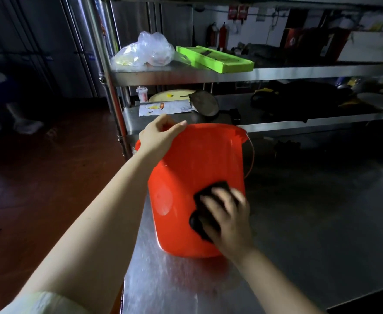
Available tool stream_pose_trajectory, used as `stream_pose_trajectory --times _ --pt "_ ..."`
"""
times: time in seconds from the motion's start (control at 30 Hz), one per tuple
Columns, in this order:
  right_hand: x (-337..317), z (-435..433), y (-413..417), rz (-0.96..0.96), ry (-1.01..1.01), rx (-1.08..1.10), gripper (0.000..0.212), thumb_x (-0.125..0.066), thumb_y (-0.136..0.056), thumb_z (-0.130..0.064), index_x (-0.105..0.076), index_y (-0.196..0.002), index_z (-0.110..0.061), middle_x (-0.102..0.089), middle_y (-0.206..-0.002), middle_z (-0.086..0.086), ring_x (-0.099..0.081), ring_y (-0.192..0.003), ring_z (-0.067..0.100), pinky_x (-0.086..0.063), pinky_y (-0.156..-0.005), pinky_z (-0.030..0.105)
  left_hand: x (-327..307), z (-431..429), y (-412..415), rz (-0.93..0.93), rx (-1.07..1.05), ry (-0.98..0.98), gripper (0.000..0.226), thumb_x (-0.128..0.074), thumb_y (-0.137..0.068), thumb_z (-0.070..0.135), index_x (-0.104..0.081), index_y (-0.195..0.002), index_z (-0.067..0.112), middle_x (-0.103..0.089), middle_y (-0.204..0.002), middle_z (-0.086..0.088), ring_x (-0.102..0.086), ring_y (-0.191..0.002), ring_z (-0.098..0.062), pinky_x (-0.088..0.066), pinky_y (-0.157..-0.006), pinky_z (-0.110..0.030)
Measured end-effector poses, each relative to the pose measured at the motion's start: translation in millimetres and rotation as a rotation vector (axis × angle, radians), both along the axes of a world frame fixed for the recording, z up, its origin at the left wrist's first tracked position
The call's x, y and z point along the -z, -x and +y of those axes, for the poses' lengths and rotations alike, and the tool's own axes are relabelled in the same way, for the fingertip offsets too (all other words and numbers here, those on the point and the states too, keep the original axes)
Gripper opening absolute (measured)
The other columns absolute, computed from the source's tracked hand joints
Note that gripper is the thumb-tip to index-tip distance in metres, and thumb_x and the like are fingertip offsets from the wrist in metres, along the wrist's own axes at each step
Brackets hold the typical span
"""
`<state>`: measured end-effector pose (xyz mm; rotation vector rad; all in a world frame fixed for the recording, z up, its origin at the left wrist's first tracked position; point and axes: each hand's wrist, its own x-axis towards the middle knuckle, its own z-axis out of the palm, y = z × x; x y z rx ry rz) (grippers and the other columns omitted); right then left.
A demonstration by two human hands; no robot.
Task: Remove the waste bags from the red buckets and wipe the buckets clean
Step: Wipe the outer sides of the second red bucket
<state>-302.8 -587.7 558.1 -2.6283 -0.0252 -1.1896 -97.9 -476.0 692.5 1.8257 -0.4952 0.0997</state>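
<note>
A red bucket stands on the steel table near its left edge, tilted away from me with its outer wall facing me. My left hand grips the bucket's rim at the top left. My right hand presses a black cloth against the lower right of the outer wall; the hand is blurred. The bucket's wire handle hangs on its right side. The inside of the bucket is hidden.
A steel shelf rack rises behind the bucket, carrying a clear plastic bag with scraps and a green tray. The lower shelf holds papers, a round dark strainer and dark items. Red tiled floor lies left.
</note>
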Motion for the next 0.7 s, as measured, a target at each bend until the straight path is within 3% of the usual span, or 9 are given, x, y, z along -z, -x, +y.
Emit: stream_pose_trajectory --times 0.13,0.23,0.33,0.43,0.53,0.57,0.63,0.7 --pt "-66 -22 -56 -0.108 -0.069 0.153 0.044 -0.063 -0.082 -0.034 -0.059 -0.125 -0.025 -0.054 -0.128 0.008 -0.046 -0.115 0.037 -0.035 -0.104 0.048 -3 1 12 -0.019 0.006 0.029 0.043 -0.064 -0.073 0.064 -0.048 -0.053 0.03 -0.039 -0.048 0.012 -0.036 -0.056 -0.008 -0.03 -0.062 -0.032" --pt "-77 -12 -65 -0.142 -0.099 0.193 0.041 -0.066 -0.079 -0.032 -0.065 -0.119 -0.023 -0.057 -0.125 0.007 -0.048 -0.111 0.037 -0.038 -0.101 0.049 -4 10 13 -0.012 0.002 0.036 0.046 -0.07 -0.075 0.057 -0.045 -0.054 0.024 -0.037 -0.049 0.011 -0.032 -0.051 -0.007 -0.028 -0.053 -0.028" --pt "-50 2 -43 -0.118 -0.053 0.138 0.043 -0.065 -0.079 -0.037 -0.061 -0.12 -0.027 -0.054 -0.13 0.006 -0.046 -0.114 0.037 -0.036 -0.103 0.048 -15 21 7 -0.042 0.077 -0.115 0.035 -0.07 -0.084 0.045 -0.053 -0.065 0.019 -0.041 -0.054 0.009 -0.033 -0.046 -0.002 -0.028 -0.046 -0.019" --pt "-3 15 -6 -0.032 0.017 0.044 0.046 -0.065 -0.078 -0.041 -0.055 -0.122 -0.033 -0.048 -0.133 0.002 -0.047 -0.117 0.038 -0.036 -0.103 0.048 -31 24 2 -0.137 0.062 -0.292 0.009 -0.063 -0.09 0.026 -0.069 -0.093 0.02 -0.051 -0.062 0.013 -0.04 -0.046 0.002 -0.032 -0.049 -0.016" --pt "36 28 28 0.032 0.141 -0.002 0.049 -0.067 -0.072 -0.041 -0.053 -0.118 -0.034 -0.046 -0.132 -0.002 -0.042 -0.121 0.035 -0.043 -0.096 0.05 -30 18 2 -0.117 0.075 -0.273 0.032 -0.046 -0.093 0.008 -0.067 -0.105 0.029 -0.057 -0.069 0.007 -0.038 -0.04 -0.002 -0.029 -0.042 -0.014" --pt "42 29 33 0.05 0.152 -0.009 0.048 -0.067 -0.071 -0.041 -0.053 -0.117 -0.034 -0.046 -0.132 -0.003 -0.041 -0.122 0.034 -0.045 -0.094 0.05 -28 17 4 -0.088 0.083 -0.237 0.031 -0.046 -0.093 0.012 -0.067 -0.104 0.031 -0.061 -0.078 0.004 -0.045 -0.048 -0.005 -0.033 -0.046 -0.015" --pt "43 27 32 0.068 0.164 -0.03 0.048 -0.066 -0.072 -0.041 -0.053 -0.118 -0.034 -0.046 -0.132 -0.002 -0.04 -0.123 0.036 -0.045 -0.092 0.051 -20 13 4 -0.055 0.071 -0.196 0.019 -0.051 -0.092 0.035 -0.069 -0.099 0.034 -0.064 -0.09 0.009 -0.061 -0.079 -0.017 -0.045 -0.07 -0.025" --pt "32 22 22 0.06 0.169 -0.063 0.047 -0.065 -0.076 -0.042 -0.053 -0.121 -0.034 -0.045 -0.133 -0.001 -0.041 -0.122 0.037 -0.042 -0.094 0.051 -15 13 4 -0.088 -0.007 -0.269 0.024 -0.054 -0.085 0.059 -0.066 -0.09 0.038 -0.062 -0.081 0.015 -0.063 -0.093 -0.018 -0.047 -0.085 -0.035"
